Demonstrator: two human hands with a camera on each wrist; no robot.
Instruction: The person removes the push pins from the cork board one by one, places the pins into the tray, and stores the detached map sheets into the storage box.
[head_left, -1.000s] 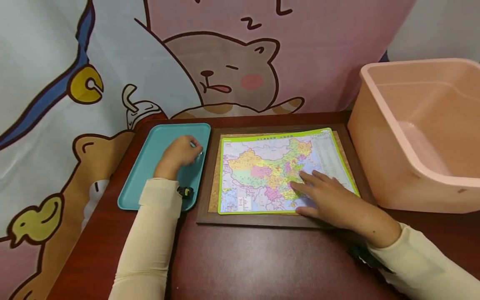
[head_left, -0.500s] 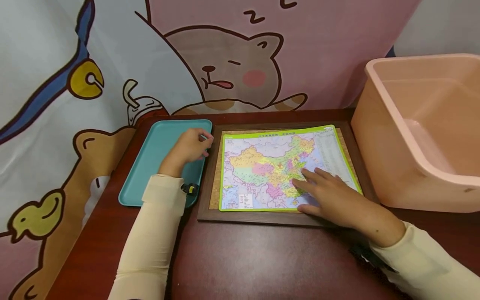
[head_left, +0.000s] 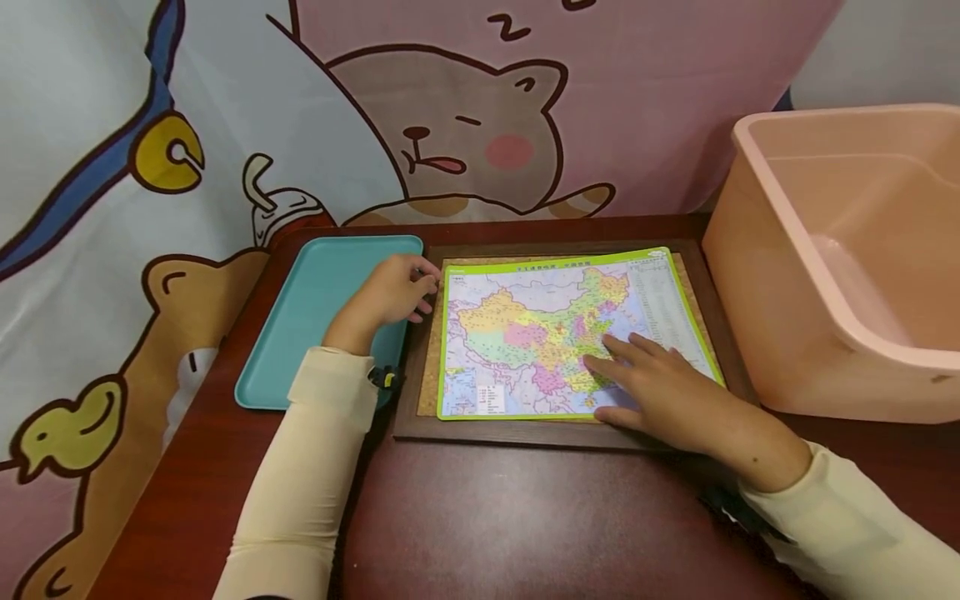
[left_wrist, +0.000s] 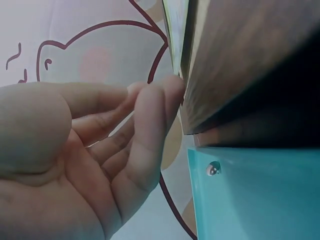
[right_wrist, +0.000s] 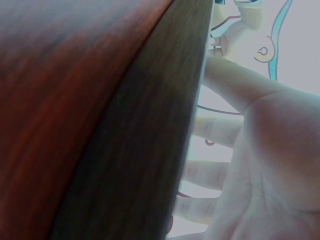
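Observation:
A colourful map sheet (head_left: pixel 525 333) with a green border lies on a cork board in a dark wooden frame (head_left: pixel 525 435). My right hand (head_left: pixel 660 383) rests flat on the map's lower right part, fingers straight and spread. My left hand (head_left: pixel 393 293) is at the frame's left rim near its top corner, over the right edge of a teal tray (head_left: pixel 315 308). In the left wrist view its thumb and fingertips (left_wrist: pixel 165 90) meet against the frame's edge (left_wrist: pixel 235 75); anything between them is hidden. A small silver bead-like thing (left_wrist: pixel 213 170) sits on the tray's corner.
A large pink plastic tub (head_left: pixel 847 250) stands at the right, close to the frame. A cartoon-printed cloth (head_left: pixel 450 125) hangs behind and left of the dark red table (head_left: pixel 525 525). The tray lies directly left of the frame.
My left hand has moved from over the tray's middle up and right to the frame's left rim. The right hand has stayed flat on the map.

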